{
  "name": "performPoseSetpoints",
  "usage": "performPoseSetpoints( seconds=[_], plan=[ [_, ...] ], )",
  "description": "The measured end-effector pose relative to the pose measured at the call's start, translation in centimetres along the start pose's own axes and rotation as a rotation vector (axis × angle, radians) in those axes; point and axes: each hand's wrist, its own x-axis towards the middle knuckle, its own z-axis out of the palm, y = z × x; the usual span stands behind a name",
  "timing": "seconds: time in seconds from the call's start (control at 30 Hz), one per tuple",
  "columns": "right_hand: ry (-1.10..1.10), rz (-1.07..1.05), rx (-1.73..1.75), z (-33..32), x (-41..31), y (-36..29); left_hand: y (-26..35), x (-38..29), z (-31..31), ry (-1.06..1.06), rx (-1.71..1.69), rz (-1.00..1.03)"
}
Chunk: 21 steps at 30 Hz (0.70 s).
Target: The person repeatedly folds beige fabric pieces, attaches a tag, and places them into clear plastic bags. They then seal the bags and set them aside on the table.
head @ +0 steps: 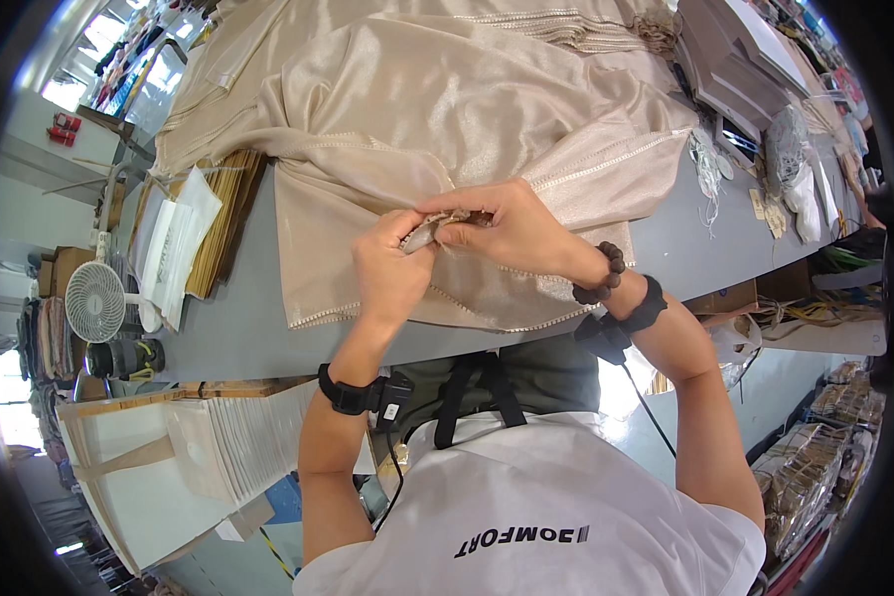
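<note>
A shiny beige satin-like fabric piece with a pale decorative trim along its edges is spread over the grey table. My left hand pinches a bunched, trimmed edge of this fabric between thumb and fingers. From the other side my right hand grips the same gathered part, its thumb pressed against the fold. Both hands meet near the middle of the cloth, a little above its front edge. What lies inside the fold is hidden by the fingers.
Brown paper envelopes and white plastic bags lie at left, near a small white fan and a dark bottle. Folded trimmed fabric is stacked at the back. White thread bundles and tags lie at right.
</note>
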Motion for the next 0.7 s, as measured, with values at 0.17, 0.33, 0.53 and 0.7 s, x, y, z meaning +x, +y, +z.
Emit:
performPoseSetpoints(
  seconds=[0.17,0.33,0.53,0.7],
  plan=[
    [0.204,0.01,0.019,-0.3,-1.0,0.9,-0.8,0.1,-0.8,-0.189,-0.298,-0.133],
    [0.271,-0.274,-0.121,-0.3,-1.4,1.3,-1.5,0.7,-1.0,-0.278,-0.75,-0.354],
    [0.299,-0.488,-0.316,-0.1,-1.6,1.9,-1.6,1.4,-1.4,-0.33,-0.751,-0.449],
    [0.351,-0.481,-0.245,-0.5,-1.5,1.7,-1.6,1.7,-1.2,-0.144,-0.888,-0.38]
  ],
)
